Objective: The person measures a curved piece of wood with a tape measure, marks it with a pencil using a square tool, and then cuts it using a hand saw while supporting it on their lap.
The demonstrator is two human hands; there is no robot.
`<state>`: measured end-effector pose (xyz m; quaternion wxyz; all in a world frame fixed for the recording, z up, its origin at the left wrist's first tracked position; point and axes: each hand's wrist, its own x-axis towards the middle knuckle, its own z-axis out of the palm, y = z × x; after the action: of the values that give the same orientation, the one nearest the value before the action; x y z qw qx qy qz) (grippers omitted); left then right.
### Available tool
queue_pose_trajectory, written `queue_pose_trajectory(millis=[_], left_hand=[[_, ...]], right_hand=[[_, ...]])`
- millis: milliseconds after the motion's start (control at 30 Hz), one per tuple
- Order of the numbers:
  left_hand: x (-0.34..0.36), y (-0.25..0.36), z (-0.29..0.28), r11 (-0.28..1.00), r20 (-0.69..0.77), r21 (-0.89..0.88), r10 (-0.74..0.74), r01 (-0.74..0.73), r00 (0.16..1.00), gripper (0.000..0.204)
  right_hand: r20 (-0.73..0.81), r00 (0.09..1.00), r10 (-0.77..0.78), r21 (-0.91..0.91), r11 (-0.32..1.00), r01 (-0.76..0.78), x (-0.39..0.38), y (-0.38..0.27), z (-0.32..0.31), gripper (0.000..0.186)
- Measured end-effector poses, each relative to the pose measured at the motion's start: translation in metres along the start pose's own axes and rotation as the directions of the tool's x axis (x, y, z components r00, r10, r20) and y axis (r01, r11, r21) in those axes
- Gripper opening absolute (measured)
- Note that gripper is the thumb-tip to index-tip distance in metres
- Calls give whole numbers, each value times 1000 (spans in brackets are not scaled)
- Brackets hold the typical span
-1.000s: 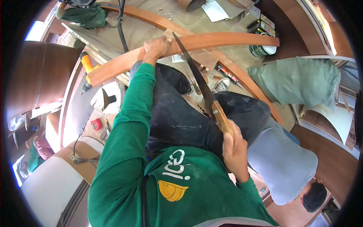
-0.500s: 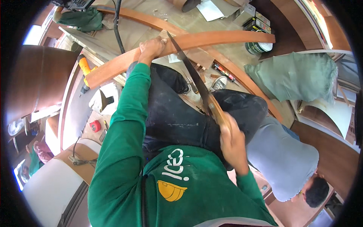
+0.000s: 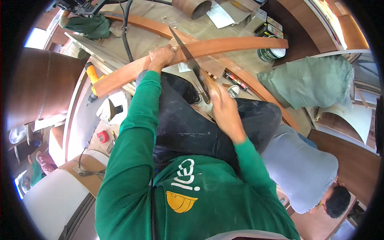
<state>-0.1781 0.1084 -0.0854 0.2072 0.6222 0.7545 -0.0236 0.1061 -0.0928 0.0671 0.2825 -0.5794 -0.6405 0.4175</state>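
Note:
A curved wooden plank [image 3: 236, 45] lies across in front of me, its near left end by my knee. Wrapped over its edge left of the middle, my left hand [image 3: 162, 57] holds it closed-fingered. My right hand [image 3: 222, 105] grips the wooden handle of a handsaw [image 3: 189, 58]. The saw's dark blade crosses the plank just right of my left hand, its tip pointing away past the far edge. How deep the teeth sit in the wood I cannot tell.
A second curved plank [image 3: 256, 84] lies beneath and beyond. A yellow drill [image 3: 92, 73] and a red tape measure [image 3: 103, 137] are at the left. A white-and-green tub [image 3: 271, 53] stands beyond the plank's right end. A person in grey [image 3: 302, 166] bends close on my right.
My right hand has pushed the saw forward and to the left, so more of the blade passes beyond the plank. My left hand stays on the plank, which has shifted slightly.

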Motion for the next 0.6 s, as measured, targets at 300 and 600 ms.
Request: queue_pose_trajectory(millis=[300,600], left_hand=[[-9,-11,2,999,1,26,-26,26,1000,56],[-2,-6,3,999,-22,35,29,-29,999,57]], right_hand=[[38,990,134,-2,991,-134,-68,-15,-32,40],[0,1000,23,45,999,-23,19,0,7,42]])
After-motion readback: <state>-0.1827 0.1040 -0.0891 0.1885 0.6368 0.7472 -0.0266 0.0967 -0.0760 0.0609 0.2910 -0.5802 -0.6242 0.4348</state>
